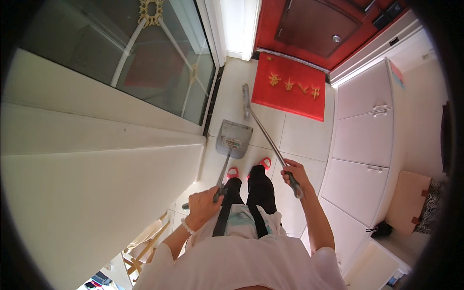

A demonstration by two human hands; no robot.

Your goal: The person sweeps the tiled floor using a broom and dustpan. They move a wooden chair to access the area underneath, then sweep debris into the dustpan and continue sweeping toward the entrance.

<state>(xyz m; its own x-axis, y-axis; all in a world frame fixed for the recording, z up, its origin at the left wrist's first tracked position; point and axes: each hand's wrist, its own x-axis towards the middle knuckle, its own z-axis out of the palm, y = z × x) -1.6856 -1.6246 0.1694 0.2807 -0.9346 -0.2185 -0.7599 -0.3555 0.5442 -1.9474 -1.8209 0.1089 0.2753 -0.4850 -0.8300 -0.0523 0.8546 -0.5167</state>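
My left hand [204, 205] grips the handle of a long-handled dustpan. The grey pan [229, 135] rests on the tiled floor ahead of my feet, and some dirt or a worn label marks its inside. In my right hand [296, 173] is the upper handle of a broom [267, 137] with a metal pole. Its bristle head [246, 100] lies on the floor beyond the pan, just left of the red doormat [290, 88]. A gap of floor separates the broom head from the pan's front edge.
A red door [268, 21] stands behind the mat. White cabinets [362, 137] line the right side, with a bag [409, 203] on top. On the left are a glass-paned door [159, 61] and a pale wall [101, 181]. A wooden chair [145, 246] is at lower left.
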